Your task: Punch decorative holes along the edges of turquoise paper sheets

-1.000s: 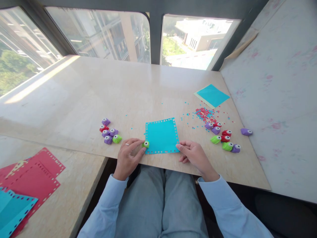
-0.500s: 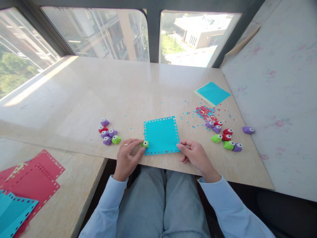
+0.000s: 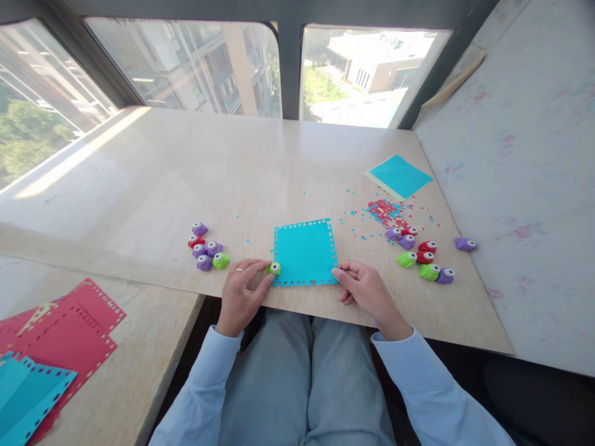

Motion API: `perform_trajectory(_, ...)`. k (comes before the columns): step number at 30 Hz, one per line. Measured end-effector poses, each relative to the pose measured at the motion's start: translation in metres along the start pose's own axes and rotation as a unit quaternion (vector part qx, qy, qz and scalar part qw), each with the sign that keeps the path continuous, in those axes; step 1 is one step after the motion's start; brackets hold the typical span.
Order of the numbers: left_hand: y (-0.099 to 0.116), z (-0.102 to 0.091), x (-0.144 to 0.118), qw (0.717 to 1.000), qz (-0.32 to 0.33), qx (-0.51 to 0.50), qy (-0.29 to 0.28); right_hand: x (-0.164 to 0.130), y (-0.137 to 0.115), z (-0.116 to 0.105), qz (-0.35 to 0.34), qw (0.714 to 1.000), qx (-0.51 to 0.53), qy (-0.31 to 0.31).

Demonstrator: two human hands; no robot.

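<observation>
A square blue paper sheet [image 3: 305, 252] with punched holes along its edges lies near the front edge of the marble table [image 3: 242, 179]. My left hand [image 3: 242, 292] grips a small green paper punch [image 3: 274, 268] at the sheet's lower left corner. My right hand [image 3: 365, 288] pinches the sheet's lower right corner and rests on the table.
A cluster of purple, red and green punches [image 3: 207, 248] lies left of the sheet, another cluster [image 3: 421, 255] right of it, one purple punch [image 3: 465, 244] farther right. Red and blue confetti [image 3: 385, 212] and a blue sheet [image 3: 400, 175] lie far right. Punched red and blue sheets [image 3: 56, 347] lie on the left table.
Both hands and the sheet stay almost still; only the view shifts slightly.
</observation>
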State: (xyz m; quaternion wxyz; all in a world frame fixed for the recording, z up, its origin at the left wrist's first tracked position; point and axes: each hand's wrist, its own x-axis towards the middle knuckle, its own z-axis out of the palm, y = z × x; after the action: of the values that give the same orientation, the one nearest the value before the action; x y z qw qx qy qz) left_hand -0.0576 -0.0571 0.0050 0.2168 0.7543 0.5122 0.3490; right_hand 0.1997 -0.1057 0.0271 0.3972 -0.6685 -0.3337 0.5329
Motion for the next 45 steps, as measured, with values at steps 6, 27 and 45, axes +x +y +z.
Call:
perform_trajectory(6, 0.0, 0.0, 0.0, 1.0, 0.001, -0.001, -0.004, 0.0, 0.001, -0.001, 0.001, 1.0, 0.004, 0.001)
perform_trajectory(27, -0.001, -0.001, -0.001, 0.999, -0.014, -0.035, -0.007, -0.004, 0.013, -0.003, -0.105, 0.99, -0.062, 0.074)
perform_trajectory(45, 0.012, -0.035, 0.057, 0.873, -0.354, -0.098, -0.322, -0.011, 0.038, 0.004, -0.257, 0.953, -0.085, 0.138)
